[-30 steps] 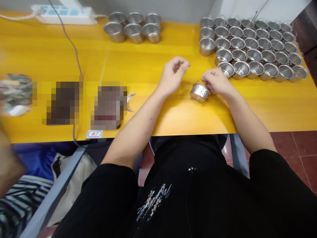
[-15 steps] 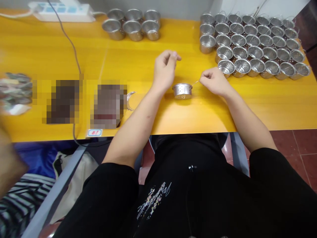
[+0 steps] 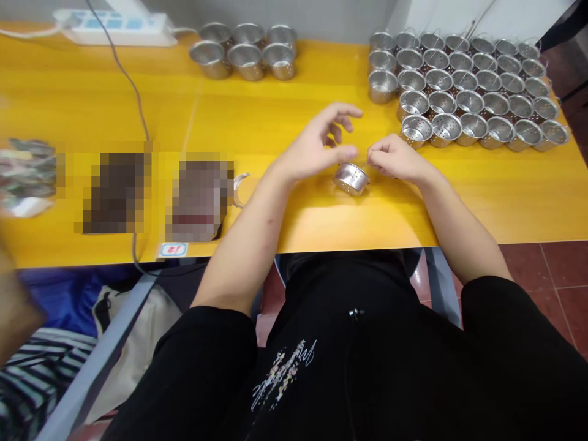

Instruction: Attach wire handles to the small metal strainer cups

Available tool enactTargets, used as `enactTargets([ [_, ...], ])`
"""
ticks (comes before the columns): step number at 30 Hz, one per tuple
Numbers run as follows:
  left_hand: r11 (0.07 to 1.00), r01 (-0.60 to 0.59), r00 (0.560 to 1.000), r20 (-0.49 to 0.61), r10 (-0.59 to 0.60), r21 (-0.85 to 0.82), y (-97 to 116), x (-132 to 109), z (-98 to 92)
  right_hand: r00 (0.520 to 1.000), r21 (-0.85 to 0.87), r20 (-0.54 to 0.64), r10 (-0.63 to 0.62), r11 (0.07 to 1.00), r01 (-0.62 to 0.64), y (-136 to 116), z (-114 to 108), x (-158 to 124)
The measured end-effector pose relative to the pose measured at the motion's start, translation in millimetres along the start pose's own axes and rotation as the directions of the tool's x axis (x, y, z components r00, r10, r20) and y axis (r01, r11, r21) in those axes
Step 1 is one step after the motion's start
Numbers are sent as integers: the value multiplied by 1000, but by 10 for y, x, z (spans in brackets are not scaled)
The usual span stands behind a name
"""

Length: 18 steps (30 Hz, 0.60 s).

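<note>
A small perforated steel strainer basket [image 3: 351, 177] lies tilted on the yellow table [image 3: 285, 208] between my hands. My left hand [image 3: 316, 144] hovers over its left rim, thumb close to the basket, fingers spread and curved. My right hand [image 3: 395, 159] is closed in a pinch just right of the basket, on what looks like its thin wire handle, which is barely visible.
Several rows of finished strainer baskets [image 3: 468, 86] fill the back right. A smaller group of steel cups [image 3: 248, 52] stands at the back middle. A power strip [image 3: 114, 27] and its cable [image 3: 133, 92] lie at left, near blurred objects and loose wire handles [image 3: 241, 187].
The basket shifted slightly right and tipped onto its side. My left hand came down from above and opened beside it. My right hand moved a little closer to the basket.
</note>
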<state>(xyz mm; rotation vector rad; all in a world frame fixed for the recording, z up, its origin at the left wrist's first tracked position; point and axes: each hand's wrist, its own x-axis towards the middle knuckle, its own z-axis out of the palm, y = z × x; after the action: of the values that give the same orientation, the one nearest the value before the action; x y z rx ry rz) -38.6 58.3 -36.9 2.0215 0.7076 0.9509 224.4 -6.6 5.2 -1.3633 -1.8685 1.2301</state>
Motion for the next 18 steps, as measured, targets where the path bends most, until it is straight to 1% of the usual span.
enactTargets([
  [2,1000,-12,995,99,11,9,-18,-41,27,998,96,46,31,995,-35,2,14,2],
  [3,1000,-5,991,131,2,22,-30,-57,33,997,142,62,46,988,-54,1,22,5],
  [5,999,19,988,152,-23,32,-52,-74,32,995,210,72,70,974,-84,-3,39,13],
  [7,999,42,993,110,-44,18,-61,-66,18,995,241,47,85,966,-94,-6,63,24],
  [10,996,90,995,-29,-91,-7,-56,-26,-17,996,246,6,91,965,-90,10,114,54],
  [12,990,141,982,-129,-142,-16,-65,4,-48,995,227,-17,93,970,-87,40,151,82],
  [14,978,206,958,-198,-206,-23,-98,27,-82,995,192,-46,92,978,-82,75,176,109],
  [16,962,271,936,-225,-270,-25,-146,40,-112,994,123,-92,64,991,-52,106,182,129],
  [18,950,311,928,-213,-306,-14,-177,46,-125,992,25,-130,6,1000,-3,126,171,140],
])
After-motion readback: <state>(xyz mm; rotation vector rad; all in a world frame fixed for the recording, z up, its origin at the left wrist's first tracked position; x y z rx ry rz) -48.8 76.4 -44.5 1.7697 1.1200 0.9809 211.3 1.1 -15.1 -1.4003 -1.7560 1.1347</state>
